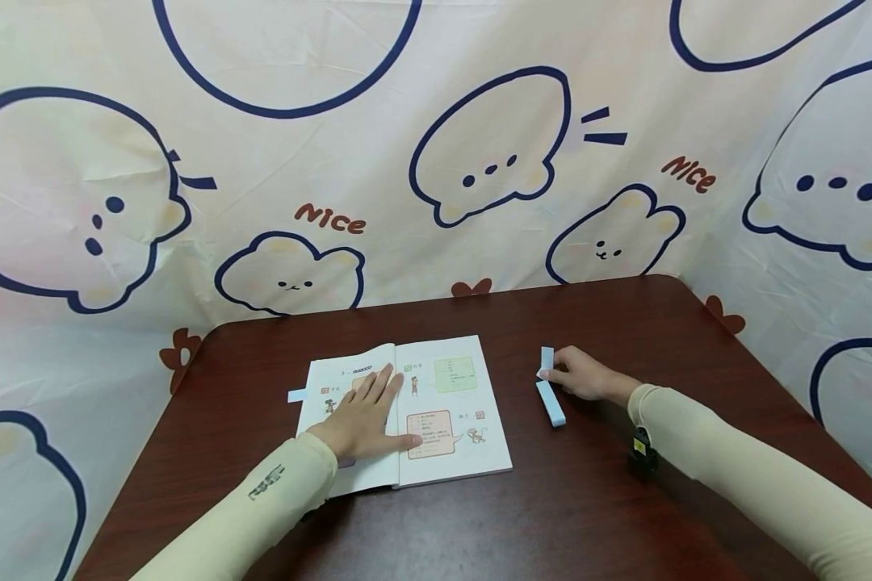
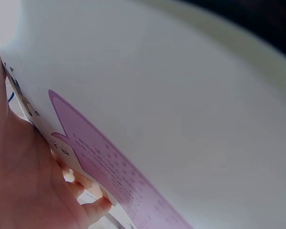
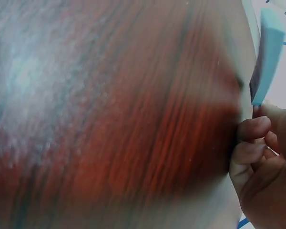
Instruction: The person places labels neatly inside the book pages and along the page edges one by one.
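Note:
An open printed book (image 1: 494, 452) lies on the dark brown table. My left hand (image 1: 363, 415) rests on it with fingers spread, across the left page and the centre fold. In the left wrist view, the palm (image 2: 33, 176) is beside a page with a purple speech bubble. To the right of the book, my right hand (image 1: 584, 375) pinches a light blue sticky note strip (image 1: 547, 357) between thumb and fingers. Just below it lies a thick pad of blue sticky notes (image 1: 551, 406), also seen in the right wrist view beyond the curled fingers (image 3: 252, 152).
A blue tab (image 1: 296, 395) sticks out from the book's left edge. The brown table (image 1: 596, 500) reaches back to a cartoon-printed cloth (image 1: 392, 161) that hangs behind and at both sides.

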Available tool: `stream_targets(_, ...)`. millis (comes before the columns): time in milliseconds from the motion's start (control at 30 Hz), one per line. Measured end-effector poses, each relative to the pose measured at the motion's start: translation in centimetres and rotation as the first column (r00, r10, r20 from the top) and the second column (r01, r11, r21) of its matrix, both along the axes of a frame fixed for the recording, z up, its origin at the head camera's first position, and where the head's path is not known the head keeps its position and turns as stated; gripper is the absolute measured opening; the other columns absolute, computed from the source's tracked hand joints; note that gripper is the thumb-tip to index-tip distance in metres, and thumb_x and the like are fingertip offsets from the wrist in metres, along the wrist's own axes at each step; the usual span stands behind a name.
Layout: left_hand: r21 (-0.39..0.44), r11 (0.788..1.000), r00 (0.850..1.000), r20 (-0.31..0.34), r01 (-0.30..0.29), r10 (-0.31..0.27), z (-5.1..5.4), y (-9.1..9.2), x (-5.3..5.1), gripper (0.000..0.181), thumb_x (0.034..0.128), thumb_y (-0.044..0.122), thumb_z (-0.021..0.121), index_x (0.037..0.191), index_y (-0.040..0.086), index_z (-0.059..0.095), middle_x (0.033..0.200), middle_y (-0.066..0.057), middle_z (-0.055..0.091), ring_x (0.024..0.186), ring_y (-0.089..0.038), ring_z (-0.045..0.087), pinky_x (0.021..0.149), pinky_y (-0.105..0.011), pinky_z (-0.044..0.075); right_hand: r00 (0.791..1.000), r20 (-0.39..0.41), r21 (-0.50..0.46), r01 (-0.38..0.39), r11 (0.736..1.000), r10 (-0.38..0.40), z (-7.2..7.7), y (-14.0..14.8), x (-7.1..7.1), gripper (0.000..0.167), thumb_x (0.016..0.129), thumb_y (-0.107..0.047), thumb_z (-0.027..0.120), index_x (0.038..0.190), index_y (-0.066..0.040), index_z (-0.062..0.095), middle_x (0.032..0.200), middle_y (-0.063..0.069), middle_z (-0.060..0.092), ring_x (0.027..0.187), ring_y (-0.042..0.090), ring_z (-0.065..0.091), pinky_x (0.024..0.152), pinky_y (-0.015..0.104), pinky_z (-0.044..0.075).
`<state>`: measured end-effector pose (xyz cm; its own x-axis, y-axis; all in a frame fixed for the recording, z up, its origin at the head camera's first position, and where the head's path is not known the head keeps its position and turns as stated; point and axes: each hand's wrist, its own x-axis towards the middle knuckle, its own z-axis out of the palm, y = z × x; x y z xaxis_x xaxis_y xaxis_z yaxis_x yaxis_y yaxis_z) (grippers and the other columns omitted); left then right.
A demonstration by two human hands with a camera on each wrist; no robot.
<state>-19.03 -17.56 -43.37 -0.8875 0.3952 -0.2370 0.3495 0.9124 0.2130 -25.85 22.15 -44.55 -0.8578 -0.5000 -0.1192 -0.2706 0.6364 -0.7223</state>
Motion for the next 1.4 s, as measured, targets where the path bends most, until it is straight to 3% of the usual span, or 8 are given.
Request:
stream_targets(133, -0.001, 1.0, 1.0, -0.001, 0.0, 0.0, 0.0, -0.1, 0.0, 0.111, 0.0864, 0.079, 0.052, 0.164, 0.01, 0.012, 0.173, -0.012, 0.002, 0.159, -0.038, 0.009, 0.123, -0.062, 0.019, 1.0, 0.006, -0.024, -0.005, 1.0, 0.005, -0.2, 0.1, -0.1, 0.02, 0.103, -0.012, 0.057, 0.099, 0.003, 0.07, 0.056, -0.004, 0.044, 0.046, 0.007, 0.035, 0.049, 0.022, 0.035)
stream_targets(233, -0.004, 1.0, 1.0, 0.001, -0.003, 0.003, -0.1, -0.1, 0.0, 0.111, 0.0863, 0.079, 0.052, 0.164, 0.01, 0.012, 0.173, -0.012, 0.002, 0.159, -0.038, 0.009, 0.123, -0.062, 0.019, 1.0, -0.007, -0.045, -0.015, 0.999, 0.015, 0.0, 0.1, 0.0, 0.019, 0.101, -0.013, 0.061, 0.093, 0.003, 0.068, 0.058, -0.003, 0.045, 0.049, 0.006, 0.038, 0.051, 0.023, 0.036)
stream_targets(467, -0.008, 1.0, 1.0, 0.004, -0.005, 0.005, -0.2, 0.0, -0.1, 0.111, 0.0865, 0.079, 0.052, 0.164, 0.01, 0.012, 0.173, -0.012, 0.001, 0.159, -0.038, 0.009, 0.124, -0.061, 0.019, 0.998, -0.003, -0.11, 0.054, 0.992, -0.055, 0.1, 0.1, 0.2, 0.008, 0.095, -0.006, 0.068, 0.095, 0.002, 0.067, 0.082, 0.004, 0.056, 0.072, 0.012, 0.049, 0.063, 0.023, 0.043)
stream_targets(667, -0.017, 1.0, 1.0, 0.004, -0.007, 0.007, -0.3, 0.0, -0.1, 0.111, 0.0864, 0.079, 0.052, 0.164, 0.011, 0.012, 0.173, -0.011, 0.002, 0.159, -0.037, 0.009, 0.123, -0.061, 0.02, 0.987, 0.067, -0.148, 0.152, 0.977, -0.143, 0.4, -0.1, 0.5, 0.01, 0.097, -0.006, 0.065, 0.101, 0.001, 0.069, 0.075, 0.0, 0.054, 0.065, 0.012, 0.048, 0.057, 0.024, 0.042)
stream_targets(933, -0.01, 1.0, 1.0, 0.007, -0.007, 0.007, -0.1, 0.0, 0.0, 0.11, 0.0867, 0.079, 0.052, 0.164, 0.011, 0.011, 0.173, -0.011, 0.002, 0.159, -0.037, 0.009, 0.123, -0.061, 0.02, 0.983, -0.006, -0.206, 0.181, 0.962, -0.186, 0.4, -0.2, 0.3, 0.016, 0.097, -0.01, 0.066, 0.105, 0.001, 0.074, 0.08, 0.003, 0.064, 0.073, 0.011, 0.053, 0.065, 0.024, 0.045)
stream_targets(1067, -0.005, 1.0, 1.0, 0.01, -0.009, 0.009, 0.0, 0.0, 0.0, 0.111, 0.0864, 0.079, 0.052, 0.164, 0.011, 0.011, 0.173, -0.01, 0.002, 0.159, -0.037, 0.009, 0.123, -0.061, 0.02, 0.971, -0.024, -0.244, 0.227, 0.943, -0.24, 0.5, -0.3, 0.2, 0.017, 0.097, -0.014, 0.069, 0.104, 0.001, 0.073, 0.073, 0.003, 0.06, 0.064, 0.011, 0.05, 0.059, 0.026, 0.046)
stream_targets(1167, -0.002, 1.0, 1.0, 0.008, -0.012, 0.012, 0.0, 0.0, 0.0, 0.111, 0.0861, 0.079, 0.053, 0.164, 0.012, 0.012, 0.173, -0.01, 0.002, 0.159, -0.037, 0.009, 0.123, -0.061, 0.02, 0.966, -0.035, -0.269, 0.238, 0.933, -0.257, 0.6, -0.4, 0.3, 0.019, 0.098, -0.014, 0.067, 0.105, 0.003, 0.072, 0.077, 0.008, 0.065, 0.059, 0.013, 0.052, 0.055, 0.028, 0.046)
stream_targets(1400, -0.007, 1.0, 1.0, 0.001, -0.011, 0.011, -0.1, 0.0, 0.1, 0.11, 0.0863, 0.079, 0.052, 0.164, 0.012, 0.012, 0.173, -0.01, 0.002, 0.159, -0.037, 0.009, 0.124, -0.061, 0.02, 0.961, 0.016, -0.294, 0.269, 0.917, -0.276, 0.9, -0.5, 0.6, 0.025, 0.101, -0.015, 0.063, 0.115, 0.004, 0.07, 0.083, 0.012, 0.073, 0.055, 0.012, 0.057, 0.048, 0.027, 0.044)
